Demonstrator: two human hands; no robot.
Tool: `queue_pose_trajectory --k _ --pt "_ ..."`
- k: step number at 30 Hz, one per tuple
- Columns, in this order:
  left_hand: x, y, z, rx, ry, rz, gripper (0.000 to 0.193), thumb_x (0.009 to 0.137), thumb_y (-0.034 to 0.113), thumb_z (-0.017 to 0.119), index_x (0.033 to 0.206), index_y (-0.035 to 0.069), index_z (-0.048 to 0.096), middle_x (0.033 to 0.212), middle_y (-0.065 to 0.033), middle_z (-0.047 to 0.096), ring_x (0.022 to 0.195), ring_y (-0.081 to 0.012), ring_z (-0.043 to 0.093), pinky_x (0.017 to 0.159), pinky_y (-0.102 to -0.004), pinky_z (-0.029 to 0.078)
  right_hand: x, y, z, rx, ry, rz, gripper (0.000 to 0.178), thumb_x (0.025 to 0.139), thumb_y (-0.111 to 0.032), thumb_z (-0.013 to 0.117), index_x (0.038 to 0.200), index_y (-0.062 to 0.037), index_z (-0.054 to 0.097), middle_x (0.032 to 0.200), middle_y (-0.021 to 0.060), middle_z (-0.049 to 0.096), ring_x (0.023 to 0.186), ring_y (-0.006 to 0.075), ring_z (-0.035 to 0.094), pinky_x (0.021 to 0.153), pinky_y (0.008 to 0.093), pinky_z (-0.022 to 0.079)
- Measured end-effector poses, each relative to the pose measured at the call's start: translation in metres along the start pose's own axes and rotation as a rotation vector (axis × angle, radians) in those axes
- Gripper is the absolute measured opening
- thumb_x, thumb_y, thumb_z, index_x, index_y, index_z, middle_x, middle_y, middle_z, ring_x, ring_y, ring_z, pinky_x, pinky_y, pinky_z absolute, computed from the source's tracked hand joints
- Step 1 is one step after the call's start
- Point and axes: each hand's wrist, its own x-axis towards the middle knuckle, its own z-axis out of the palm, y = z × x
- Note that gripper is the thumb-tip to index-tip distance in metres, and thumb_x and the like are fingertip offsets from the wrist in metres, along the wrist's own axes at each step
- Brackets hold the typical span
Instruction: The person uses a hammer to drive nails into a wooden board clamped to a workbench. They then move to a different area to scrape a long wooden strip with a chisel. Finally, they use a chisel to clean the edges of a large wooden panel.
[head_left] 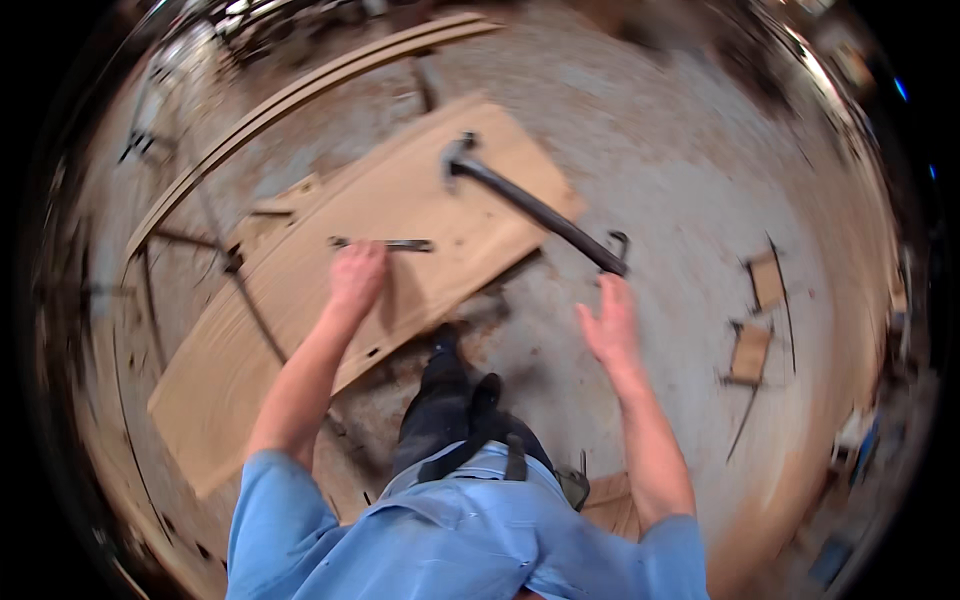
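My left hand (358, 275) is closed around a slim dark metal tool (408, 245) above the wooden panel (270, 330). Blur hides the tool's exact kind. To the right, my right hand (612, 325) reaches up with its thumb apart and its fingers stretched toward the handle end of a claw hammer (540, 212). The fingertips meet or nearly meet that end; I cannot tell whether they bear on it. The hammer's head is over the panel, and its handle extends past the panel's right edge. A small dark hook-shaped piece (620, 242) shows beside the handle end.
A long curved wooden strip (300, 95) runs beyond the panel, with metal clamp bars (250, 300) near it. Two wood blocks with thin metal rods, one nearer (750, 352) and one farther (768, 280), are on the right. The concrete floor (680, 200) surrounds the panel.
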Motion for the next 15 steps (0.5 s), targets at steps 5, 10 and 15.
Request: queue_pose_trajectory --k 5,10,15 --pt "0.018 -0.008 0.007 0.061 0.204 0.193 0.01 0.081 0.017 0.056 0.087 0.009 0.057 0.086 -0.0073 0.058 0.086 -0.0228 0.058 0.073 -0.0354 0.047 0.043 0.043 0.029 -0.218 -0.046 -0.023 0.061 0.079 -0.02 0.072 0.128 0.0052 0.045 0.131 0.0276 0.048 0.124 0.0434 0.043 0.106 0.0477 0.036" --pt "0.029 -0.026 0.02 -0.085 0.146 0.18 0.009 0.081 0.017 0.054 0.082 0.009 0.056 0.084 -0.0075 0.057 0.085 -0.0225 0.057 0.072 -0.0342 0.046 0.097 0.044 0.05 -0.175 -0.316 0.188 0.051 0.081 -0.022 0.071 0.122 0.0013 0.051 0.12 0.0257 0.056 0.113 0.0397 0.054 0.095 0.0446 0.044" --pt "0.029 -0.036 0.008 -0.325 0.175 0.179 0.006 0.08 0.013 0.054 0.078 0.008 0.055 0.082 -0.0097 0.055 0.08 -0.0257 0.057 0.065 -0.038 0.048 0.128 0.003 0.051 -0.266 -0.57 0.272 0.041 0.077 -0.025 0.073 0.104 0.0024 0.058 0.097 0.0239 0.065 0.094 0.0417 0.062 0.082 0.0461 0.049"
